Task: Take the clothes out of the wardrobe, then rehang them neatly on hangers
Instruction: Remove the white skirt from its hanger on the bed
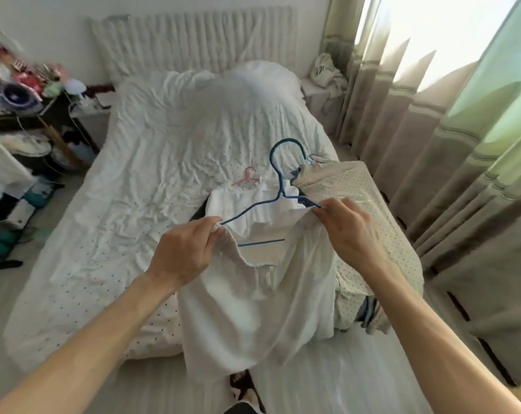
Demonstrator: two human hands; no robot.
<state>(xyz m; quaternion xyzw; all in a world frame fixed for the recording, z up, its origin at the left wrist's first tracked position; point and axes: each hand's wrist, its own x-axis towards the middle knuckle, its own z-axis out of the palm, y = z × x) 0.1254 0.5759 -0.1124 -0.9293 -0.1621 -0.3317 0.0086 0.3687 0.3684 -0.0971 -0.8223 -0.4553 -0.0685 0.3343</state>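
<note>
Over the foot of the bed (133,150) | white top (253,309) hangs half on the blue hanger (280,180) | left hand (184,252) pinches its neck edge at one hanger end, right hand (352,231) pinches the other shoulder | looks soft, light, floppy; best held by the shoulders

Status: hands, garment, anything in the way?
Both busy: left hand pinches white top at blue hanger left shoulder, right hand at right shoulder. Top on hanger, hangs past bed edge. Nothing in the way; dotted garment lies behind.
</note>
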